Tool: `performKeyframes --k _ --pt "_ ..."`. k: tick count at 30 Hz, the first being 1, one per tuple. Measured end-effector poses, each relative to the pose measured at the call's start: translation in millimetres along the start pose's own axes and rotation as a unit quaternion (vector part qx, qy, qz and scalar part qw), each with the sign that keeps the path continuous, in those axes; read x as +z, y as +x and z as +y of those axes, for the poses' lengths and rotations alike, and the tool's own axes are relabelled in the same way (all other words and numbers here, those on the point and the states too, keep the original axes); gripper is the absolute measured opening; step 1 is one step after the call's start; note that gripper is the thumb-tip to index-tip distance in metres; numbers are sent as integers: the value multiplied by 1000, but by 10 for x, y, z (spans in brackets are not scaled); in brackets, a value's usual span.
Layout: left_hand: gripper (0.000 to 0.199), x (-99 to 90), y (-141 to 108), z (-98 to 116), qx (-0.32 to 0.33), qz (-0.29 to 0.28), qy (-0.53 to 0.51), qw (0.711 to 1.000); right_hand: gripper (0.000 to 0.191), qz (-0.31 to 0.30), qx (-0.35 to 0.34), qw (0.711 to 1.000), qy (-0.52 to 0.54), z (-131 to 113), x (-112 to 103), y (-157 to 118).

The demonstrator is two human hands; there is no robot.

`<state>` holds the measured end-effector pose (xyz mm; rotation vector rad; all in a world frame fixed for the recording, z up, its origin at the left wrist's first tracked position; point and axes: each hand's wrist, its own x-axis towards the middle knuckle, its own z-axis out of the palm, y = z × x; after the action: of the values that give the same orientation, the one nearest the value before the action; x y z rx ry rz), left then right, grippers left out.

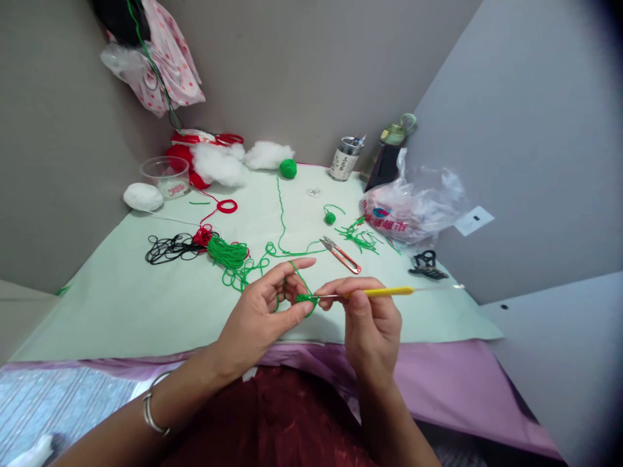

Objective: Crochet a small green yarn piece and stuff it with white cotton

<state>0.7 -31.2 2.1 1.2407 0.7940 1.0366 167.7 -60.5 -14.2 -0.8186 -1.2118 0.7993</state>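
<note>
My left hand (270, 299) pinches a small green crochet piece (306, 299) between thumb and fingers, with green yarn (302, 275) running over its raised index finger. In my right hand (370, 318) is a crochet hook (387, 292) with a yellow handle, closed in the fingers. The hook's thin metal end points left and meets the crochet piece; whether it sits inside a stitch is too small to tell. Both hands are above the table's front part. Beyond them a bundle of green yarn (228, 251) lies loosely coiled, and orange-handled thread snips (342, 255) lie open-bladed.
Black yarn (170, 248), a red ring (226, 206), a white yarn ball (143, 196) and a clear tub (166, 170) are at left. White stuffing (219, 163) and a green ball (288, 168) lie at the back. Right are a pen holder (344, 160), plastic bag (389, 211) and hair claw (426, 265).
</note>
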Motion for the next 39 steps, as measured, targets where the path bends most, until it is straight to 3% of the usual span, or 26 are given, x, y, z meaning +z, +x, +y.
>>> performKeyframes --k 3,7,11,14,16,17,18,20,22,24,27,31,34,36,39 --pt "47 7 -5 1 33 25 70 997 23 -21 -78 991 -108 -34 -4 -25" --pt "38 12 -48 7 89 58 182 978 22 -70 -181 958 -209 -81 13 -13" --pt "37 24 -87 -20 101 83 221 966 20 -54 -273 924 -261 -22 -10 -16" --pt "52 71 -79 -40 52 109 140 983 19 -53 -319 874 -363 70 -46 -55" --pt "59 106 -49 -36 -38 82 27 996 21 -44 -327 844 -422 116 -54 -81" --pt "58 117 -26 -29 -90 59 -39 993 21 -43 -321 843 -430 127 -52 -87" --pt "55 121 0 -19 -145 35 -92 985 19 -39 -301 855 -420 129 -48 -88" --pt "48 108 53 2 -201 32 -147 968 22 -25 -260 911 -319 105 -40 -69" --pt "45 79 93 17 -189 62 -157 967 32 23 -125 973 -191 56 -40 -29" --pt "45 60 106 17 -158 72 -140 975 31 33 -39 995 -91 8 -47 22" --pt "42 72 80 -17 -95 39 -95 990 30 13 -9 1000 -11 -16 -45 78" --pt "43 119 41 -70 -36 51 -32 998 15 -15 -106 989 -100 46 10 50" --pt "52 143 50 -47 -54 64 -91 992 26 -2 -163 966 -200 105 54 -23" --pt "48 142 69 -2 -117 28 -178 977 27 -13 -185 953 -238 111 69 -54" --pt "41 102 95 66 -188 -20 -270 944 23 35 -140 974 -175 63 73 -33"
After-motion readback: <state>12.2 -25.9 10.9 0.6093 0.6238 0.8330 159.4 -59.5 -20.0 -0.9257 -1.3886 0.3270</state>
